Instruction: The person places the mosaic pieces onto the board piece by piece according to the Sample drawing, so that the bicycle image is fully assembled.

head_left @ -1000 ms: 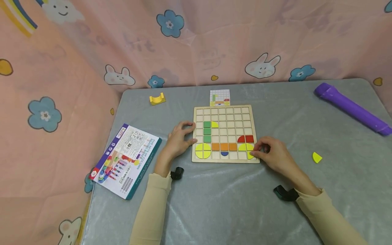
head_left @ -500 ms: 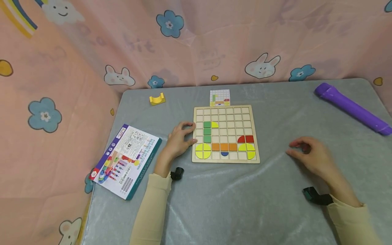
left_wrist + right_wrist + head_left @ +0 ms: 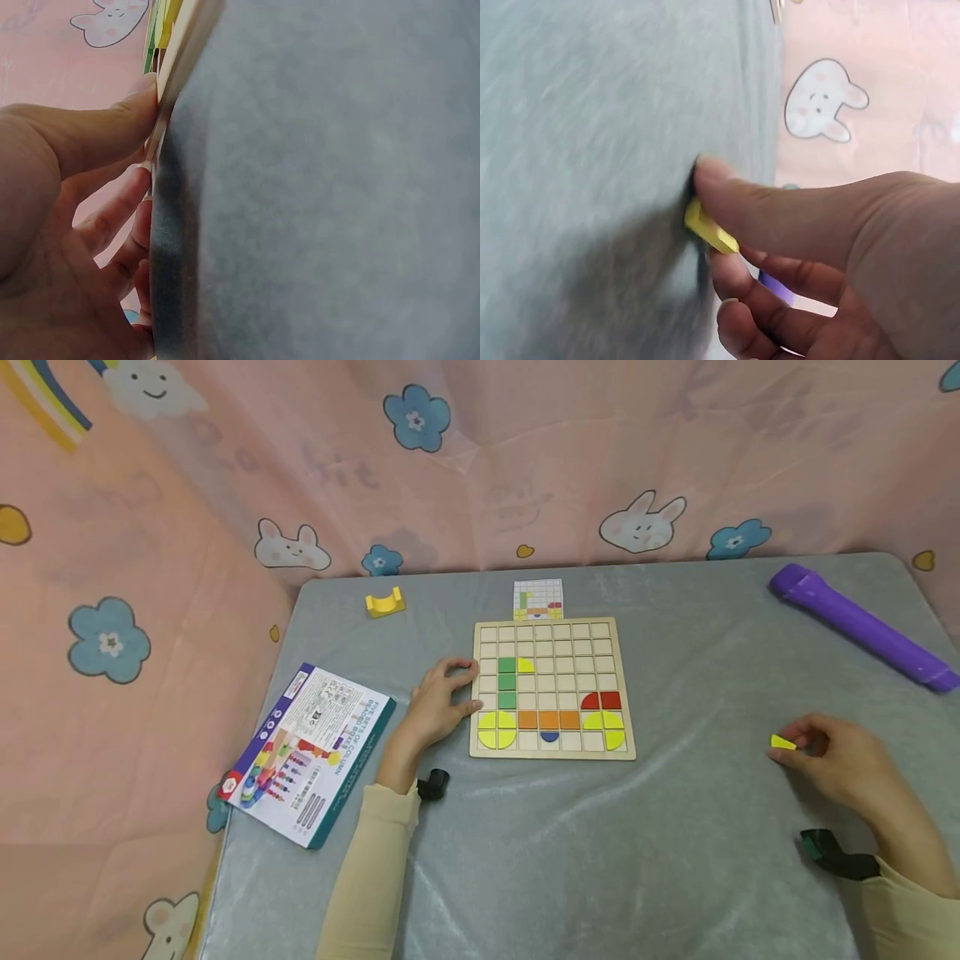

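Note:
A square wooden grid board lies on the table, with green, orange and red tiles, a blue half-round and several yellow quarter-circles in its cells. My left hand rests at the board's left side, thumb and fingertips touching the edge; in the left wrist view the thumb lies against the wooden rim. Off to the right, my right hand pinches a yellow quarter-circle piece between thumb and fingers. The right wrist view shows this yellow piece edge-on, close to the cloth and partly covered by the thumb.
A small pattern card touches the board's far edge. At the left lies a printed box, with a yellow arched block behind it. A purple tube lies at the far right. Patterned pink cloth hangs behind the grey table.
My right hand has left the board's lower right corner, moved right and picked up the loose yellow quarter-circle from the table. The left hand has stayed at the board.

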Demonstrator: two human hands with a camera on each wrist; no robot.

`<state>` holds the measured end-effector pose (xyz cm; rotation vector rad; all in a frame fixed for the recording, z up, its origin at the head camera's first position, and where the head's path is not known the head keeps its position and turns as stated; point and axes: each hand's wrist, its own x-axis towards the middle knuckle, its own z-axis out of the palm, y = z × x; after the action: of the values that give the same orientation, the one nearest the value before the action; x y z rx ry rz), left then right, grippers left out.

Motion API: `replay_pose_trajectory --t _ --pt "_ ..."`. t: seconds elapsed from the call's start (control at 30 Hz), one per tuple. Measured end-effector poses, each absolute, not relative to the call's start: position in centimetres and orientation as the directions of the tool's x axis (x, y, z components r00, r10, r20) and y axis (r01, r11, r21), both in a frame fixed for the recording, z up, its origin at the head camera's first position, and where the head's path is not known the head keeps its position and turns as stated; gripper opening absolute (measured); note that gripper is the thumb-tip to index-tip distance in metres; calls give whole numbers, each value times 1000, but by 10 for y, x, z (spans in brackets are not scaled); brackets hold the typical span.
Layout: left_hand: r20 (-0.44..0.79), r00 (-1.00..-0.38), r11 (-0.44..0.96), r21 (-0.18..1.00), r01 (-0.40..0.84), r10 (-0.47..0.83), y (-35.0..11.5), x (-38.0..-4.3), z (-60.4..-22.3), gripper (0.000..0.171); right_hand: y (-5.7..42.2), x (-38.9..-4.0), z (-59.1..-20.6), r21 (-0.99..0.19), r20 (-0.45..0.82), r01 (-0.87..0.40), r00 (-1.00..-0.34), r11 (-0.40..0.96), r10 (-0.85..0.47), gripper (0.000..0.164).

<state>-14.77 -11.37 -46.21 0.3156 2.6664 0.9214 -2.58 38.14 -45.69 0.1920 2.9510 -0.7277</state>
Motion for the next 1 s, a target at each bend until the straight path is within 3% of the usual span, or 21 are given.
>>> replay_pose_trajectory --t 0.13,0.53,0.83,1.0 --pt "-211 -929 769 630 108 304 -114 -148 -461 66 370 -32 -454 -474 -108 120 -991 872 78 21" --pt "-213 -931 765 636 99 298 -114 -149 -461 65 279 -59 -452 -654 122 -77 -992 752 5 10" --pt "-219 -932 770 631 92 290 -114 -146 -462 65 226 -63 -452 -725 -48 -41 -993 687 -110 13" --pt "-218 -932 769 633 92 291 -112 -146 -459 65 212 -62 -456 -728 -34 -77 -988 681 -148 10"
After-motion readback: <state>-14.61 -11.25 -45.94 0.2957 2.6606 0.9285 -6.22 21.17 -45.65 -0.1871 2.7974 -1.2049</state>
